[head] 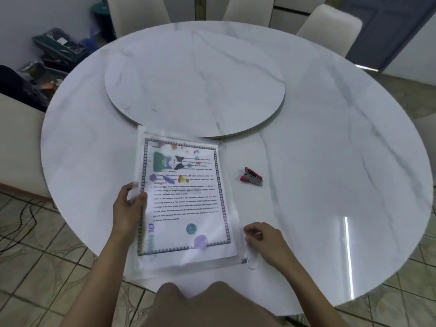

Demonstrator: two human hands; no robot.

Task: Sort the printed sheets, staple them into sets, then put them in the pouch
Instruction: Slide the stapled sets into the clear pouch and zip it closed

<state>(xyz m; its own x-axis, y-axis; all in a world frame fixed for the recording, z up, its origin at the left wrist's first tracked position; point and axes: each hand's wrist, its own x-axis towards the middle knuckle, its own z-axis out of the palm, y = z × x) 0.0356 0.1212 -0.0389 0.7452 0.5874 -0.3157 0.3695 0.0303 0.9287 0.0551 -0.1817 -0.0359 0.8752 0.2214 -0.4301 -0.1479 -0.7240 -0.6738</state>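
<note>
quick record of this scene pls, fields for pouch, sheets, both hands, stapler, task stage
pouch: clear, flat on the table, near the front edge
sheets: inside the pouch, print facing up
left hand: grips the pouch's left edge
right hand: fingers curled at the zip on the right edge, seems to pinch it
stapler: red, on the table right of the pouch, untouched
stage: sheets in the pouch; zip open or closed, cannot tell
</note>
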